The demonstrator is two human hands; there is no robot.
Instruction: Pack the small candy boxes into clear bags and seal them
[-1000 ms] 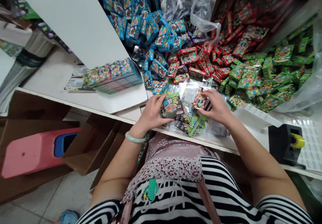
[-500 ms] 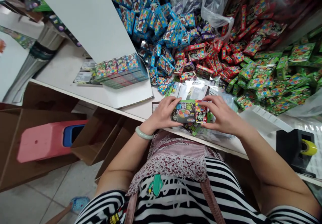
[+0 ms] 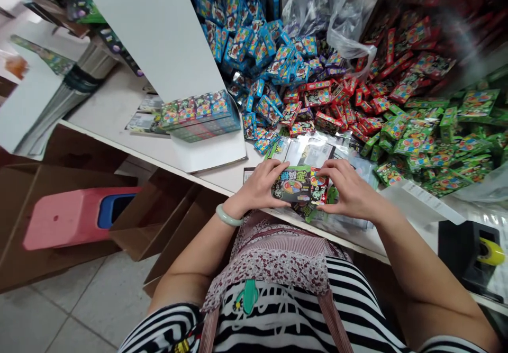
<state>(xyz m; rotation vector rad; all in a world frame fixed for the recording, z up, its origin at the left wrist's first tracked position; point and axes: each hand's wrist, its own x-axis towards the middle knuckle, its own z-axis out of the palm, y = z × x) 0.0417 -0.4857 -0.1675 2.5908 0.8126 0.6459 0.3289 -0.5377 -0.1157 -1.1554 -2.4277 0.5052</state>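
Note:
My left hand (image 3: pixel 262 184) grips the left end of a dark printed candy pack (image 3: pixel 291 188) with green and blue lettering, thumb below and fingers above. A small red candy box (image 3: pixel 318 188) sits at the pack's right end. My right hand (image 3: pixel 349 190) pinches that box between thumb and fingers; whether part of it is inside the pack I cannot tell. Beneath both hands lie clear plastic bags (image 3: pixel 359 165) and printed sleeves on the table (image 3: pixel 216 179).
Loose blue (image 3: pixel 242 43), red (image 3: pixel 317 96) and green candy boxes (image 3: pixel 416 136) are heaped behind my hands. A white carton (image 3: pixel 210 157) holding stacked boxes (image 3: pixel 202 110) stands left. A tape dispenser (image 3: pixel 468 252) is at right. Cardboard boxes (image 3: pixel 151 220) and a pink stool (image 3: pixel 75 218) are below.
The view has shifted slightly, and a foot in a blue shoe has gone from the lower left. Both hands keep their hold on the pack and red box, with little visible movement.

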